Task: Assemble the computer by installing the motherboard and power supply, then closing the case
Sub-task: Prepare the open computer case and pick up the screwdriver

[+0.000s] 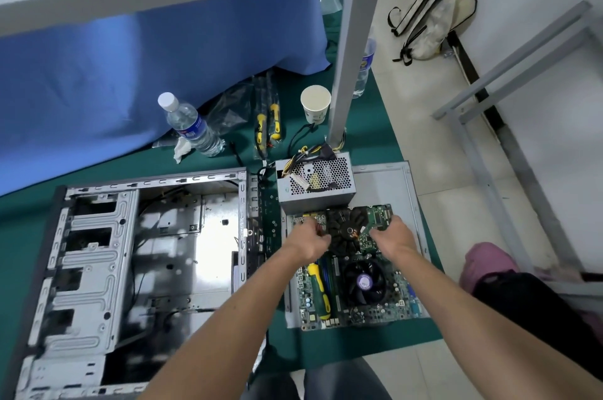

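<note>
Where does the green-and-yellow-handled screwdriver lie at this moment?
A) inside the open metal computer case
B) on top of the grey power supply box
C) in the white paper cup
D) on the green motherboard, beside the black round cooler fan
D: the green-and-yellow-handled screwdriver rests on the green motherboard, left of the black round cooler fan.

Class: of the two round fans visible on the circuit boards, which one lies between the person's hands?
The farther fan, on the card nearest the power supply; the purple-labelled fan sits nearer the person.

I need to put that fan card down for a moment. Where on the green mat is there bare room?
Bare green mat lies left of the open case, below the blue cloth. A smaller patch sits right of the paper cup. Crowded: around the water bottle, screwdrivers and power supply.
</note>
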Motion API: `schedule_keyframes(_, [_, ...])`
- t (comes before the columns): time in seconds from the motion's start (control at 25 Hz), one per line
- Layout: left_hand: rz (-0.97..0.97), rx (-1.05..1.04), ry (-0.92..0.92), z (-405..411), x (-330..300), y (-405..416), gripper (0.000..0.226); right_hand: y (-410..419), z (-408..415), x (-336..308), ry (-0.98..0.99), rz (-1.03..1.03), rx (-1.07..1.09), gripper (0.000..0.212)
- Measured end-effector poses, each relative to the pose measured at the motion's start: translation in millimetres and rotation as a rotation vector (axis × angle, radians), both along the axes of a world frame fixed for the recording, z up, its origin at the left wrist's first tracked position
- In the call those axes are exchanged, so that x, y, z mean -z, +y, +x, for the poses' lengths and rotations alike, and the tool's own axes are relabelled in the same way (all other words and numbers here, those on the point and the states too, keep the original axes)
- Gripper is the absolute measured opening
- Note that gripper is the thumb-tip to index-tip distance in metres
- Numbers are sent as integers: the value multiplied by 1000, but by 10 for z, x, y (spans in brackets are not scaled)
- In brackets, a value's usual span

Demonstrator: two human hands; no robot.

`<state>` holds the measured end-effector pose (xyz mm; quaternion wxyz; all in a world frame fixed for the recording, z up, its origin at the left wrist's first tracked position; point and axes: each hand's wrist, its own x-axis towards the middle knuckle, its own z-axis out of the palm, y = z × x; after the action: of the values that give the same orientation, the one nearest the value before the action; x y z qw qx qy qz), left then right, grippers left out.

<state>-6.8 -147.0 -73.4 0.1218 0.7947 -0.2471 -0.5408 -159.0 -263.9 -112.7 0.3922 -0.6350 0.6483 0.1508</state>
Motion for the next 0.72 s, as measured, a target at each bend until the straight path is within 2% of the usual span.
schedule_keyframes(0.08, [38, -10, 44, -73, 109, -67, 54, -15, 33, 20, -14, -8, 30, 49])
schedule_keyframes(0.16, [49, -114, 129, -191, 181, -132, 47, -41, 33, 17, -30, -17, 30, 48])
schedule_keyframes(0.36, [-18, -561, 201, -346, 219, -165, 25, -68, 18, -84, -202, 1, 141, 56])
schedule_keyframes(0.52, [-70, -935, 231, -373, 60, 7, 14, -98, -60, -281, -419, 158, 297, 64])
schedule_keyframes(0.6, [-108, -1001, 308, -296, -82, 103, 12, -58, -115, -436, -527, 287, 393, 72])
schedule_keyframes(0.72, [-219, -928, 400, -67, -346, 239, 12, 133, -161, -662, -671, 456, 463, 92])
